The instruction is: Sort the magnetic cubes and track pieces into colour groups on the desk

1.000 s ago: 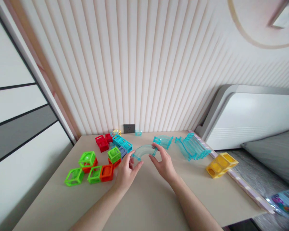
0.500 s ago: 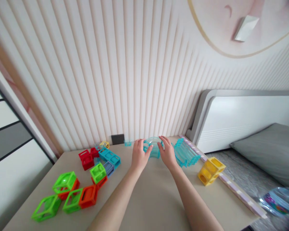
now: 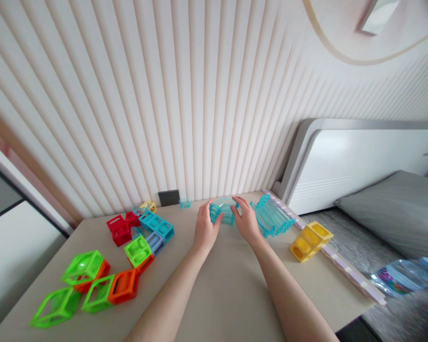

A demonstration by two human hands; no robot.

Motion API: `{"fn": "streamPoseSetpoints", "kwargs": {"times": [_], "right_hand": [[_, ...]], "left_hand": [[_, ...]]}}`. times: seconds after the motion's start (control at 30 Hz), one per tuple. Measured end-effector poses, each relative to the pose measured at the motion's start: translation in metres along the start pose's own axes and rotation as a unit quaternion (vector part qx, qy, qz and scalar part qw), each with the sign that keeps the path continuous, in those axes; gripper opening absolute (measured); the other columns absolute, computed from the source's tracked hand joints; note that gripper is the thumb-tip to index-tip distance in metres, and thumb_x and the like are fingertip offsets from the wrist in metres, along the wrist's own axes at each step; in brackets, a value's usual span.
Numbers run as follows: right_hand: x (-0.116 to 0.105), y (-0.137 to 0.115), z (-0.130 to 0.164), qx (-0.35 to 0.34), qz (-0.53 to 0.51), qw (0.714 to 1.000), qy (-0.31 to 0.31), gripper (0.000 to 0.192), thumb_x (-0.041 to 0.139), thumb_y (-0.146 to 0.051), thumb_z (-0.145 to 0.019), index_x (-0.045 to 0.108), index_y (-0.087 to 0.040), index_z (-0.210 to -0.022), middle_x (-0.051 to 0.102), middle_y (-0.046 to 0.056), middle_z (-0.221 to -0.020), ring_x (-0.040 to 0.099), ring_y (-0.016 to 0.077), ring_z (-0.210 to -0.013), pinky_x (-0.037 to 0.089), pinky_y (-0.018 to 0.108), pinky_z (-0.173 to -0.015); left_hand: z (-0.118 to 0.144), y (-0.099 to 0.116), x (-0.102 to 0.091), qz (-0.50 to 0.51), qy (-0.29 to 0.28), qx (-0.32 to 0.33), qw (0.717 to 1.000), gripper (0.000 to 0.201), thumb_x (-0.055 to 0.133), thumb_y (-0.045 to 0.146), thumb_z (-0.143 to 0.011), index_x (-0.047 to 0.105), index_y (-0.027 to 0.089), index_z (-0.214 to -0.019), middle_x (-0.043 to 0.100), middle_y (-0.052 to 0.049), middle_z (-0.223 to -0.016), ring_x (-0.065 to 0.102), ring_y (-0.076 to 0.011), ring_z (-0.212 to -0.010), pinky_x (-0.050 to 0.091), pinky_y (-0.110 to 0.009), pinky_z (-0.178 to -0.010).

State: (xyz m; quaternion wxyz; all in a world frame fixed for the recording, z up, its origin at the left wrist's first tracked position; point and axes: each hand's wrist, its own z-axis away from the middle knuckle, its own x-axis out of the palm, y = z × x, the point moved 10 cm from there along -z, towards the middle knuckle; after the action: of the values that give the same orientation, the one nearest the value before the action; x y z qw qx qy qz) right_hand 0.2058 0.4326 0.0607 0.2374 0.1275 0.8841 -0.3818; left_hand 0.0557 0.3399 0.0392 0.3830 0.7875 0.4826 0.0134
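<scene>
The curved clear-blue track pieces (image 3: 224,213) sit bunched toward the back of the table (image 3: 231,289), left hand (image 3: 207,227) and right hand (image 3: 245,219) half-curled at either end, gripping or merely touching I can't tell, with longer blue track pieces (image 3: 274,218) just beyond the right, yellow blocks (image 3: 311,241) farther out, and coloured blocks (image 3: 124,286) well to the left.

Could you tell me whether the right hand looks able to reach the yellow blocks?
Probably yes: the right hand has open tabletop on the near side of the blue tracks toward the yellow blocks, though it is at the curved tracks.
</scene>
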Motion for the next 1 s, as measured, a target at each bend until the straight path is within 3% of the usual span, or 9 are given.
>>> {"fn": "streamPoseSetpoints", "kwargs": {"times": [0.37,0.6,0.8,1.0], "right_hand": [[0.001,0.005,0.002,0.003,-0.004,1.000,0.008,0.036,0.050,-0.033,-0.094,0.065,-0.019,-0.124,0.063,0.015,-0.128,0.060,0.0280,-0.119,0.046,0.047,-0.104],[0.005,0.005,0.002,0.007,-0.009,1.000,-0.018,0.040,0.052,-0.040,-0.095,0.061,-0.020,-0.129,0.060,0.015,-0.130,0.057,0.0278,-0.121,0.046,0.045,-0.104],[0.004,0.014,0.006,0.038,-0.008,0.999,-0.017,0.055,0.058,-0.042,-0.091,0.050,-0.021,-0.141,0.062,0.014,-0.126,0.062,0.0282,-0.109,0.051,0.046,-0.094],[0.004,0.024,0.008,0.063,-0.017,0.998,-0.009,0.058,0.061,-0.047,-0.089,0.052,-0.019,-0.139,0.065,0.014,-0.119,0.064,0.0286,-0.103,0.052,0.046,-0.092]], "left_hand": [[-0.001,-0.003,0.003,-0.006,0.005,-0.006,1.000,0.039,0.066,0.031,-0.091,0.052,0.017,-0.125,0.064,-0.014,-0.113,0.064,-0.0276,-0.108,0.055,-0.044,-0.094],[0.000,-0.009,0.003,-0.010,0.017,-0.017,1.000,0.042,0.064,0.033,-0.092,0.051,0.016,-0.128,0.066,-0.017,-0.115,0.065,-0.0288,-0.108,0.055,-0.045,-0.092],[0.001,-0.012,0.004,-0.001,0.018,-0.029,0.999,0.043,0.064,0.034,-0.092,0.051,0.017,-0.129,0.066,-0.016,-0.116,0.065,-0.0285,-0.110,0.055,-0.045,-0.093],[0.002,-0.019,0.007,0.001,0.019,-0.048,0.999,0.043,0.064,0.038,-0.090,0.053,0.016,-0.126,0.068,-0.018,-0.114,0.066,-0.0296,-0.108,0.056,-0.046,-0.092]]}}
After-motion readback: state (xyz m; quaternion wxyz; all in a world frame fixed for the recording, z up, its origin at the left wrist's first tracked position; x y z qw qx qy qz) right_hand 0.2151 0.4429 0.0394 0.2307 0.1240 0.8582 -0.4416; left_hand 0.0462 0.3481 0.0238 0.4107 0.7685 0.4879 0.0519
